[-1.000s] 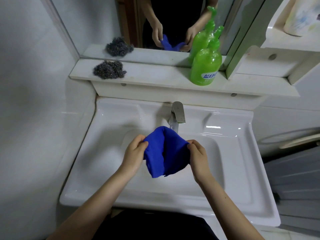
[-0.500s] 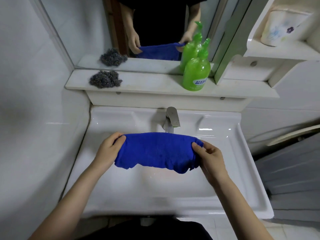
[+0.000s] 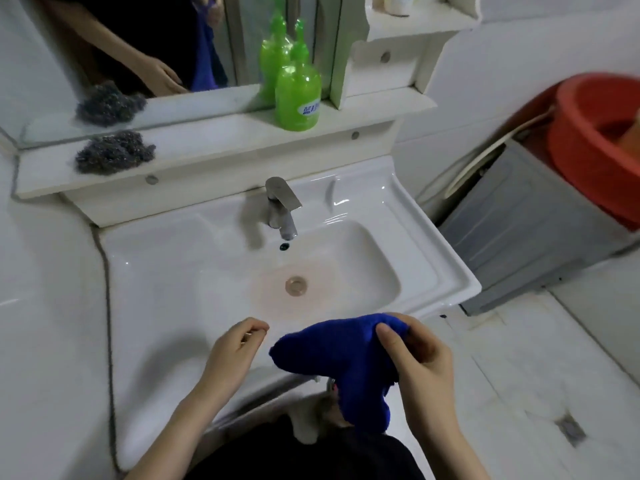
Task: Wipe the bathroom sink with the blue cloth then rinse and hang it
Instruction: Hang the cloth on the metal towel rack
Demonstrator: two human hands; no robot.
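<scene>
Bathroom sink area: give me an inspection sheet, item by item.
Surface: white sink, basin bare, drain uncovered; no water seen running from the faucet.
Job's things: blue cloth, bunched, held past the sink's front right edge, one end hanging down.
Clutter: green soap bottle and steel wool pad on the shelf under the mirror.
Hands: right hand pinches the cloth; left hand off the cloth, fingers curled, holding nothing.
Cables: nothing seen.
Surroundings: red basin on a grey appliance to the right; tiled floor.
</scene>
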